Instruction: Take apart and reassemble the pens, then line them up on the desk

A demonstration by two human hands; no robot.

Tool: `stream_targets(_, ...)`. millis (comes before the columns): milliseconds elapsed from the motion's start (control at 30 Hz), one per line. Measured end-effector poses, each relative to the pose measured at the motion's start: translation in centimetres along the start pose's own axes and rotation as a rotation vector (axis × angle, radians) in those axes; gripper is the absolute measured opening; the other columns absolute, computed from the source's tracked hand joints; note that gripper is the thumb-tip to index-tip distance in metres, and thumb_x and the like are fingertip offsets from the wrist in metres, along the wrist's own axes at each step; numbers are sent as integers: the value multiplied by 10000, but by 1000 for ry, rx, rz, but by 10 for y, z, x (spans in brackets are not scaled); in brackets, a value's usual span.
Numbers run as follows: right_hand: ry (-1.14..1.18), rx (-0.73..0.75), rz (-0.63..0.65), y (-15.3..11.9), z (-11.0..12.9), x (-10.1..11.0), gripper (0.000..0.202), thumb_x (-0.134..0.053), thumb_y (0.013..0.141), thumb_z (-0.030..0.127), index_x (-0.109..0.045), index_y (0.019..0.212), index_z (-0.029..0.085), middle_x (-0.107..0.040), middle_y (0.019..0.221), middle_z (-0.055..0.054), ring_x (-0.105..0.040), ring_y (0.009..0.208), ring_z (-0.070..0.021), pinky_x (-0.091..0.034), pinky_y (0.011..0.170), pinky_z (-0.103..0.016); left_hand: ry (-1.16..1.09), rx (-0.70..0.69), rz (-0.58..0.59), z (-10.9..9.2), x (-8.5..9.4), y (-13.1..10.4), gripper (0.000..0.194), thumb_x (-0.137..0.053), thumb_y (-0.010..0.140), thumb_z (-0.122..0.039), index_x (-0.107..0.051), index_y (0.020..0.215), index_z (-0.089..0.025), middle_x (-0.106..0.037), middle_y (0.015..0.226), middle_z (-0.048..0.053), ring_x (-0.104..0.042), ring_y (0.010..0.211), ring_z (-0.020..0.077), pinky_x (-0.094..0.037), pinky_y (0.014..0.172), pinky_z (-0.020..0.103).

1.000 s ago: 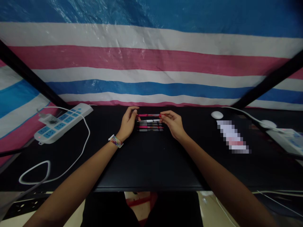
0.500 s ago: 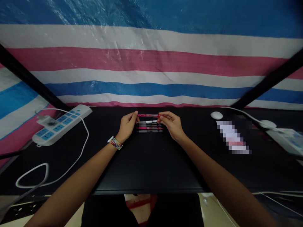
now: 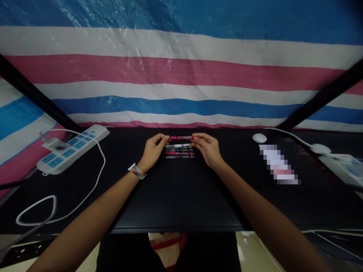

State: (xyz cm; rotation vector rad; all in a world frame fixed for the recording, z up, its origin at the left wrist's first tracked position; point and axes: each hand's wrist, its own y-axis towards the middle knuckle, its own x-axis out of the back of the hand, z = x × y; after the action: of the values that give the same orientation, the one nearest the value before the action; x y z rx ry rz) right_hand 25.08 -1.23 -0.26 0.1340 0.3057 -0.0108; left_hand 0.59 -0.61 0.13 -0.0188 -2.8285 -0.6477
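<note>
A red pen (image 3: 180, 138) is held level between my two hands, above a stack-like row of several pens. My left hand (image 3: 154, 149) pinches its left end between thumb and fingers. At the right end, my right hand (image 3: 207, 148) has thumb and fingers closed on the same pen. Below it on the black table (image 3: 176, 196) lie a white and grey pen (image 3: 179, 145), a red pen with dark parts (image 3: 178, 153) and other dark pens, side by side and nearly parallel. The lower fingers of my right hand are close to the white and grey pen's right end.
A white power strip (image 3: 75, 149) with a plugged-in charger and looping white cable lies at the left. On the right are a white mouse (image 3: 259, 138), a blurred-out pale item (image 3: 279, 164), another white rounded object (image 3: 321, 149) and a second power strip (image 3: 342, 168). Striped sheeting hangs behind.
The held red pen has shifted slightly to the right with both hands. My left fingers have moved right along with it, and the view has moved very slightly.
</note>
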Motion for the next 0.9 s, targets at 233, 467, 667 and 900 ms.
stream_targets(233,95,-18,45,-1,2,-1,285,-957,787,390,-849,1029,284,-746,823,-18,-733,852,-223,-611,1043,-504,-169,53,-15,2,-4,0,173,-821,932,-361,-785,1007,-210,-706,757,14,-656,673,145,-505,604,260)
stream_targets(467,361,-355,354,-7,22,-7,513,-748,869,508,-792,1281,204,-832,1240,-135,-749,1144,-319,-546,1173,-575,-218,60,-45,-1,-3,1,206,-836,911,-347,-789,1018,-178,-732,758,8,-660,640,117,-546,620,233)
stream_targets(667,338,-372,341,-9,22,-9,474,-690,912,492,-771,1296,227,-815,1294,-131,-713,1254,-341,-514,1205,-612,-213,62,-72,-1,-5,-1,178,-843,900,-324,-825,1015,-189,-756,772,24,-680,673,135,-581,642,250)
stream_targets(900,316,-371,298,-8,20,-9,401,-737,893,462,-790,1235,258,-831,1223,-109,-721,1260,-356,-511,1212,-625,-221,58,-82,-3,-5,-1,175,-854,889,-316,-832,1008,-191,-764,771,27,-695,680,142,-581,646,257)
